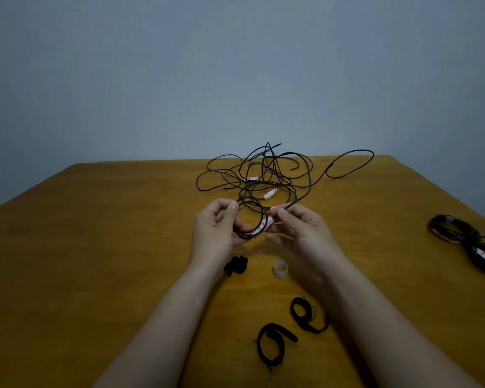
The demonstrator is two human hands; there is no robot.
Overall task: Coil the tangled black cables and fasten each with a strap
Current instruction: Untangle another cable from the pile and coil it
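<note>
Left hand (219,228) grips a small coil (245,235) of black cable, its fingers curled round the loops. Right hand (300,229) pinches the strand leading off it, just beside a white-and-red tag (263,226). Both are held above the worktop (95,247). Behind them the tangle (263,186) sprawls near the far edge, with one loop flung out to the right and two more tags among the strands. At the right edge lie two wound coils (454,229), side by side. Two black straps (272,343) lie loosely curled by the right forearm, apart from each other. Between the wrists sit a black clip-like piece (235,265) and a clear ring (280,268).
</note>
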